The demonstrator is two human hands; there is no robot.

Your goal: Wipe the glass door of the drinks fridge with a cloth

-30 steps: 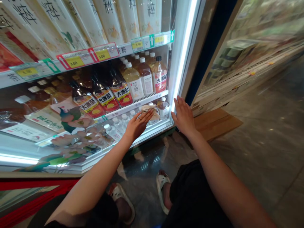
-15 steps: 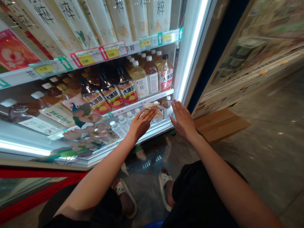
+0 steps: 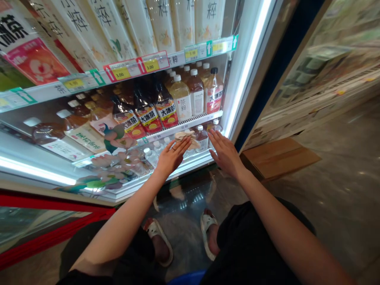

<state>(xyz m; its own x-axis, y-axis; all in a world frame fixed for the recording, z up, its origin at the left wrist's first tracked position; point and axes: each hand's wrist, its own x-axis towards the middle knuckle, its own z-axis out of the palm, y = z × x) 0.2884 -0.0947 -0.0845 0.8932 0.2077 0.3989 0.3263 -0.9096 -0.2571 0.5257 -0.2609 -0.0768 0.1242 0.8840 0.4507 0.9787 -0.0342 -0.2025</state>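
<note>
Cloth [image 3: 184,137]: on small bottles [image 3: 202,136], lower shelf [image 3: 178,170], at your left hand [image 3: 171,157].
Cardboard [image 3: 279,156]: floor, right of your right hand [image 3: 225,153].

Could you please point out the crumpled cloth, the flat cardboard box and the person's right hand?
cloth [image 3: 183,135], head view, on its crumpled top.
cardboard box [image 3: 279,156], head view, on its flat upper face.
right hand [image 3: 225,153], head view, on the back of the hand.

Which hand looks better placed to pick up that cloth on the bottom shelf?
Probably left: the left hand has fingertips at the cloth, while the right hand hovers open farther right, by the small bottles.
</note>
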